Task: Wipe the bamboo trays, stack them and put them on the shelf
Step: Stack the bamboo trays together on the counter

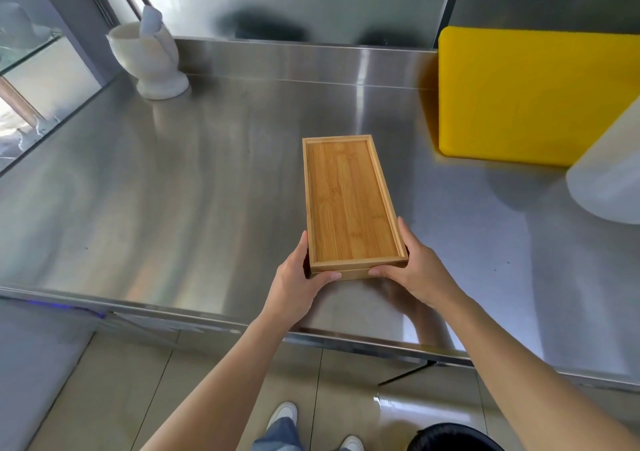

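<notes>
My left hand (298, 274) and right hand (415, 267) clasp the stacked bamboo trays (349, 201) left of the yellow board (526, 94); I should lift level, squeezing evenly.

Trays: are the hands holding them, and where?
Yes. Both hands grip the near short end of the tray stack: left hand at the near-left corner, right hand at the near-right corner, thumbs on the near edge.
</notes>
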A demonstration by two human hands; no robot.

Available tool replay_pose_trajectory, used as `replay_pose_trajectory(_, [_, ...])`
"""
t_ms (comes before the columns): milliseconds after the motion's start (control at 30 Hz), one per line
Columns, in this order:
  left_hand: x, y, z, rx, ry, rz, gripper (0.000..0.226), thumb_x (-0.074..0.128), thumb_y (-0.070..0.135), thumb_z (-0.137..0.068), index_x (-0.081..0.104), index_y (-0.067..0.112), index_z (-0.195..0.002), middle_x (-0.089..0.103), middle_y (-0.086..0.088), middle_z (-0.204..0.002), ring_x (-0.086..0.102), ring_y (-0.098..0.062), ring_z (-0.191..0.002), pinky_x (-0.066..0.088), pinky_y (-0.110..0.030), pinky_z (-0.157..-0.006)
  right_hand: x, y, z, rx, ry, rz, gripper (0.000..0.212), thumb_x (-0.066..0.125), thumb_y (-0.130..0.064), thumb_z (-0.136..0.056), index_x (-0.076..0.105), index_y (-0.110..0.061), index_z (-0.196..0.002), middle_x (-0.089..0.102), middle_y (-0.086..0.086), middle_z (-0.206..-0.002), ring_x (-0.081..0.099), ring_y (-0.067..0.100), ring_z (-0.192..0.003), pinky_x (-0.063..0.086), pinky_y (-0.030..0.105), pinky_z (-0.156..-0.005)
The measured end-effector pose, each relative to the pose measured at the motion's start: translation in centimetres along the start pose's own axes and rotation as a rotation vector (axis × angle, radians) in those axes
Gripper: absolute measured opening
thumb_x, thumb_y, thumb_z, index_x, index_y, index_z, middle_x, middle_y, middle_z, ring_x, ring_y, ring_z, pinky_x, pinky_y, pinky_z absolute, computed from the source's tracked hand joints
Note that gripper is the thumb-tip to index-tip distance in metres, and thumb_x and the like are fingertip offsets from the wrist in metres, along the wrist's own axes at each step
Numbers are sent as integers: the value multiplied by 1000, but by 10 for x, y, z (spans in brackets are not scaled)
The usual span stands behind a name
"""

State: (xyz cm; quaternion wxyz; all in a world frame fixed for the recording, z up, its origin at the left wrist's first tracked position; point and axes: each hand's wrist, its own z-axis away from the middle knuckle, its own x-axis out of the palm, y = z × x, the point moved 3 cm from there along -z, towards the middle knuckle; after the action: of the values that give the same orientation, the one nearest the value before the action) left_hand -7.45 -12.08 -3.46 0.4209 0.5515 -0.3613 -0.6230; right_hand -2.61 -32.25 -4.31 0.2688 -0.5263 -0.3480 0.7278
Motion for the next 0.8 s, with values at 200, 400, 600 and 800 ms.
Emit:
replay_pose_trajectory(200, [0, 4, 4, -17, 20, -4, 73, 68, 22, -81, 29, 34, -141, 61, 6, -124, 56, -14, -113, 47, -46, -98, 1, 0, 2, -20, 23, 43, 105, 72, -47, -67, 3, -28, -144, 42, -1, -140, 41, 19, -124, 35, 34, -100])
replay_pose_trajectory(400, [2, 8, 7, -24, 42, -36, 72, 69, 23, -81, 29, 34, -140, 63, 3, -118, 59, -35, -100, 52, -53, -86, 1, 0, 2, -46, 20, 70, 103, 73, -42, -69, 3, -27, -144, 43, 0, -139, 41, 19, -124, 35, 35, -101])
replay_pose_trajectory(600, [2, 9, 8, -32, 43, -47, 71, 69, 24, -81, 29, 33, -140, 63, 4, -117, 59, -35, -100, 53, -51, -87, 1, 2, 1, -22, 18, 62, 102, 73, -39, -71, 2, -27, -144, 43, 1, -139, 41, 20, -124, 34, 35, -101])
replay_pose_trajectory(800, [3, 7, 6, -8, 46, -45, 71, 69, 23, -81, 29, 32, -140, 62, 4, -118, 60, -27, -99, 53, -50, -87, 2, 4, 0, -5, 18, 47, 103, 73, -38, -71, 1, -28, -143, 42, 1, -140, 40, 21, -124, 33, 34, -101])
